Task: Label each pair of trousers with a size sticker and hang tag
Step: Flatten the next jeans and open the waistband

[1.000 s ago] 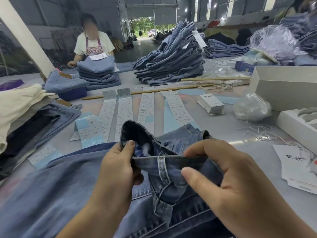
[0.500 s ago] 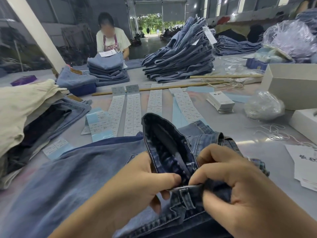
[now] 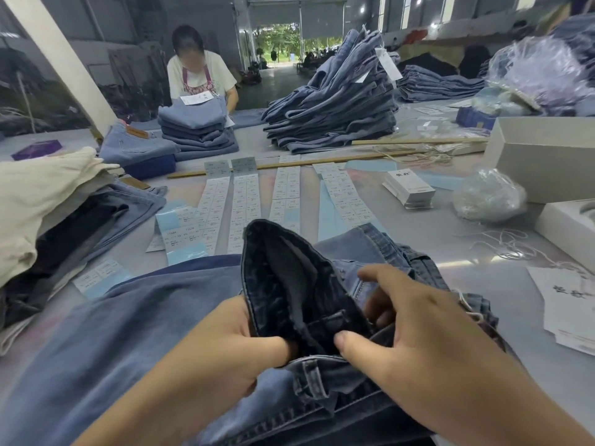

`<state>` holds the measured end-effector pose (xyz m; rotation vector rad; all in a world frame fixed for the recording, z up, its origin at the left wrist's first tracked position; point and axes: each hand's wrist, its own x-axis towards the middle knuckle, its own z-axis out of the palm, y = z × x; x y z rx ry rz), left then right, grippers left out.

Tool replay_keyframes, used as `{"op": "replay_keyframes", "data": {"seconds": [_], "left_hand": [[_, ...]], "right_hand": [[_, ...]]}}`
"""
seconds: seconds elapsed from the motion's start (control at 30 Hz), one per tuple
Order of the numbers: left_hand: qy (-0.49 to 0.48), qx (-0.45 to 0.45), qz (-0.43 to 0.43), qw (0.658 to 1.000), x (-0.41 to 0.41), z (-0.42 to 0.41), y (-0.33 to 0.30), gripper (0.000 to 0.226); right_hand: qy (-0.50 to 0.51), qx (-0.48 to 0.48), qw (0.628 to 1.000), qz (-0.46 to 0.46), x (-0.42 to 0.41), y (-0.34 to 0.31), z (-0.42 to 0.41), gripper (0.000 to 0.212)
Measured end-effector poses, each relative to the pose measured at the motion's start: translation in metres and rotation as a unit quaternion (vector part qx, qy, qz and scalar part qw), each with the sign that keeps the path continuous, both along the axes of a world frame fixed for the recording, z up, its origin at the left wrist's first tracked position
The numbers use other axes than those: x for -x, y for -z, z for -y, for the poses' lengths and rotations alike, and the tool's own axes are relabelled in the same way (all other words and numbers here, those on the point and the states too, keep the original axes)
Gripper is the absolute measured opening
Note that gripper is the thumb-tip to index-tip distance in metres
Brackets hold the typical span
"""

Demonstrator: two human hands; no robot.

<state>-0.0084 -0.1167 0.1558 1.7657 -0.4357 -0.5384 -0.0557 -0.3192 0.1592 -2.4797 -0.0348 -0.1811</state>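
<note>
hands: both (image 3: 225,346) (image 3: 418,342) grip jeans waistband (image 3: 289,284) | right fingertips hidden in folds

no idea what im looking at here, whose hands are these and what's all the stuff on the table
There is no machine here. A camera worn on a person's head looks down at their own two hands. The left hand and right hand both grip the turned-up waistband of a pair of blue denim jeans spread on the grey table. Beyond lie long white strips of size stickers, a small stack of white hang tags, loose white strings and a tall pile of folded blue jeans. Another person works across the table.
</note>
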Motion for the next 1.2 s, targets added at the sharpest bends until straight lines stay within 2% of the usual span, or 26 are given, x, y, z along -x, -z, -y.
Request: {"op": "replay_keyframes", "data": {"seconds": [0.07, 0.1, 0.13, 0.2, 0.27, 0.37, 0.53, 0.63, 0.73, 0.87, 0.93, 1.0, 1.1, 1.2], "left_hand": [[0.022, 0.006, -0.006, 1.000, 0.002, 0.001, -0.005, 0.053], [0.012, -0.004, -0.007, 1.000, 0.003, 0.001, -0.006, 0.064], [-0.015, -0.023, 0.006, 1.000, 0.004, 0.001, -0.007, 0.060], [-0.067, -0.055, 0.038, 0.996, 0.002, -0.003, -0.004, 0.029], [-0.126, -0.103, 0.081, 0.983, -0.001, -0.011, 0.004, 0.013], [-0.179, -0.128, 0.128, 0.967, -0.001, -0.019, 0.009, 0.016], [-0.217, -0.163, 0.118, 0.955, 0.006, -0.022, 0.011, 0.012], [-0.276, -0.202, 0.155, 0.927, 0.007, -0.024, 0.015, 0.023], [-0.299, -0.204, 0.216, 0.907, 0.008, -0.019, 0.008, 0.049], [-0.266, -0.183, 0.236, 0.917, 0.007, -0.010, -0.001, 0.058], [-0.247, -0.152, 0.223, 0.931, 0.006, -0.009, -0.001, 0.058], [-0.221, -0.089, 0.168, 0.956, 0.008, -0.006, -0.004, 0.058], [-0.196, -0.051, 0.144, 0.969, 0.013, 0.001, -0.009, 0.074], [-0.190, -0.075, 0.182, 0.962, 0.015, 0.008, -0.016, 0.059]], "right_hand": [[-0.017, 0.007, 1.000, 0.022, 0.000, 0.001, -0.009, 0.032], [-0.025, 0.017, 0.999, 0.042, 0.000, 0.001, -0.013, 0.029], [-0.030, 0.025, 0.997, 0.059, 0.000, 0.002, -0.017, 0.031], [-0.030, 0.024, 0.995, 0.088, 0.000, 0.006, -0.024, 0.039], [-0.018, 0.017, 0.993, 0.117, -0.001, 0.010, -0.028, 0.044], [0.021, 0.002, 0.986, 0.164, -0.002, 0.015, -0.032, 0.042], [0.040, -0.001, 0.968, 0.248, -0.004, 0.023, -0.040, 0.039], [0.000, -0.032, 0.961, 0.276, -0.005, 0.028, -0.040, 0.003], [-0.040, -0.080, 0.958, 0.273, -0.005, 0.025, -0.039, 0.024], [-0.068, -0.152, 0.952, 0.258, -0.004, 0.021, -0.040, 0.042], [-0.078, -0.223, 0.938, 0.255, -0.005, 0.020, -0.039, 0.050], [-0.097, -0.311, 0.914, 0.243, -0.005, 0.018, -0.039, 0.058], [-0.136, -0.396, 0.880, 0.226, -0.005, 0.014, -0.042, 0.068], [-0.166, -0.427, 0.862, 0.217, -0.007, 0.011, -0.048, 0.073]]}}
